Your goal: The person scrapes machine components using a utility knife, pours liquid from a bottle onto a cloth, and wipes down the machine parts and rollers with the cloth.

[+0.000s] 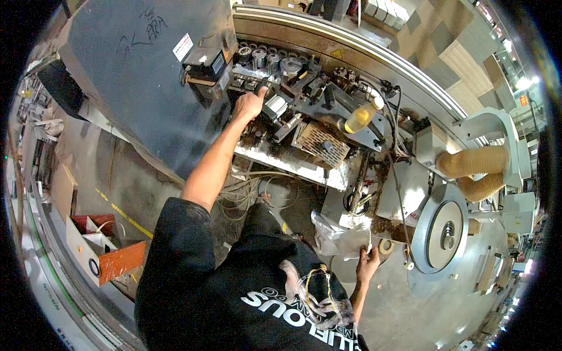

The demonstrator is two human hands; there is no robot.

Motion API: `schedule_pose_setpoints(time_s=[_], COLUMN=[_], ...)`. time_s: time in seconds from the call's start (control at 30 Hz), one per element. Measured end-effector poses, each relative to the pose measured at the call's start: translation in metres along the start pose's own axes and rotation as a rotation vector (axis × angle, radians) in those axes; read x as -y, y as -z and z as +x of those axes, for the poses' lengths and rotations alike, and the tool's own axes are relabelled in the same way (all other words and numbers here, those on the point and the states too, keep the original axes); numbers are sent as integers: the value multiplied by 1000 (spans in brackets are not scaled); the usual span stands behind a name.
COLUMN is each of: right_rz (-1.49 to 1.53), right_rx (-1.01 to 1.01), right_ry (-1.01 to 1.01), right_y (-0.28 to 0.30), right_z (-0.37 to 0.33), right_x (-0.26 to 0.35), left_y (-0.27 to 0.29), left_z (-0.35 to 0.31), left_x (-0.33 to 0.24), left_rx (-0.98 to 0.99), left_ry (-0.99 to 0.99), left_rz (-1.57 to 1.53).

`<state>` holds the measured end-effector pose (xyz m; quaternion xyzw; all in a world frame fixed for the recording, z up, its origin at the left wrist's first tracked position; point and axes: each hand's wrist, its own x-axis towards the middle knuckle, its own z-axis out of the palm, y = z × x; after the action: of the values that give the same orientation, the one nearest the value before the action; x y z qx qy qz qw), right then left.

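My left hand (250, 105) reaches out to the machine, thumb raised and fingers curled at a dark part beside a silver cylinder (274, 107). What those fingers hold is hidden. Lower down on the right, my right hand (367, 267) pinches the edge of a crumpled whitish plastic bag (345, 238), which hangs over the front of the machine. A roll of tape (386, 247) lies just beyond this hand. Past the left hand stands a row of round metal parts (266, 58). A bottle of yellow liquid (360, 117) leans on the machine bed.
A big dark cover panel (146, 70) flanks my left arm. To the right are a large grey reel disc (440, 234) and a tan flexible hose (473, 162). Loose cables (243, 190) lie on the floor below. An orange-and-white box (105, 248) stands at left.
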<state>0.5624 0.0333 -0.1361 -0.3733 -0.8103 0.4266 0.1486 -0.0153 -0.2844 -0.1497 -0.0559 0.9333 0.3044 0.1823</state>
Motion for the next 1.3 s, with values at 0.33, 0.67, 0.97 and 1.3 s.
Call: schedule_pose_setpoints(time_s=[0.33, 0.67, 0.97, 1.3], right_rz=[-18, -87, -59, 9], right_rx=[-48, 11, -35, -71], right_ry=[-18, -4, -71, -94], right_y=[6, -10, -7, -31], right_z=[-2, 21, 19, 0], right_x=[-15, -8, -10, -15], left_y=[8, 14, 7, -8], left_z=[41, 91, 137, 129], left_x=[-16, -29, -20, 21], left_rx=[-153, -92, 229, -141], left_ry=[-182, -136, -11, 30], left_rz=[305, 298, 212, 126])
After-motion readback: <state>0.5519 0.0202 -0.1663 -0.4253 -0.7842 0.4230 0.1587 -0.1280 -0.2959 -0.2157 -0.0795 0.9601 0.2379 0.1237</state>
